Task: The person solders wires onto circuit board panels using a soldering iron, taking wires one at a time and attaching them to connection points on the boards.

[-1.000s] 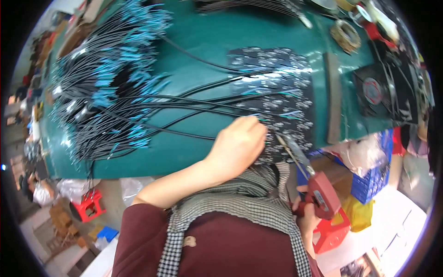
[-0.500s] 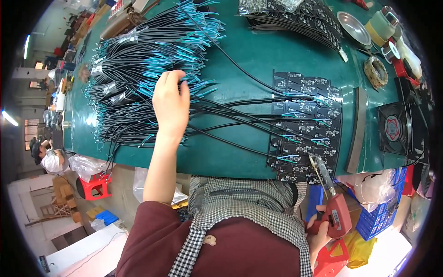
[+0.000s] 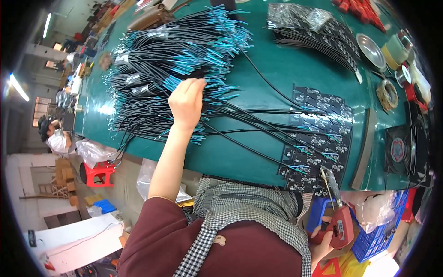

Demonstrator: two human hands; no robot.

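Observation:
My left hand (image 3: 186, 104) is over the bundles of black cables (image 3: 152, 76) with blue wire ends. Its fingers are pinched together at the cables' blue ends; what they hold, if anything, is hidden. In my right hand (image 3: 323, 240), low by my side, is a red soldering gun (image 3: 340, 227). Its metal tip points up at the near edge of a panel of black circuit boards (image 3: 318, 138). Several black cables (image 3: 258, 131) run from the bundles to these boards, with thin blue, white and green wires spread on them.
A stack of black circuit boards (image 3: 318, 41) is at the far right, near a metal dish (image 3: 370, 51), a green bottle (image 3: 397, 48) and a solder spool (image 3: 403, 75). A dark strip (image 3: 364, 150) and a fan (image 3: 400, 150) lie right of the panel. Another person (image 3: 57, 138) sits far left.
The fingers of my left hand have closed together at the blue wire ends. The whole view has shifted, so the table appears farther right and lower. The soldering gun stays in my right hand.

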